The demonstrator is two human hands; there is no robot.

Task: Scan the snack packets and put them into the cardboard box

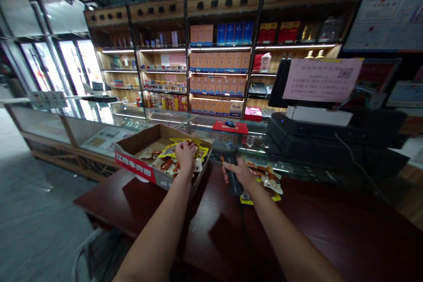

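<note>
My left hand (185,154) reaches into an open cardboard box (139,141) and closes on a yellow-edged snack packet (172,150) among several packets of sausages. My right hand (238,172) grips the dark handle of a barcode scanner (233,176), which points away from me over the counter. Just right of that hand lie a few more snack packets (267,176) on the dark red counter (214,229).
A black cash register (313,136) with a pink notice (322,79) stands at the right. A red mouse pad with a mouse (230,126) lies on the glass display case (99,128) behind. Shelves of boxed goods (218,70) line the back wall. Floor lies to the left.
</note>
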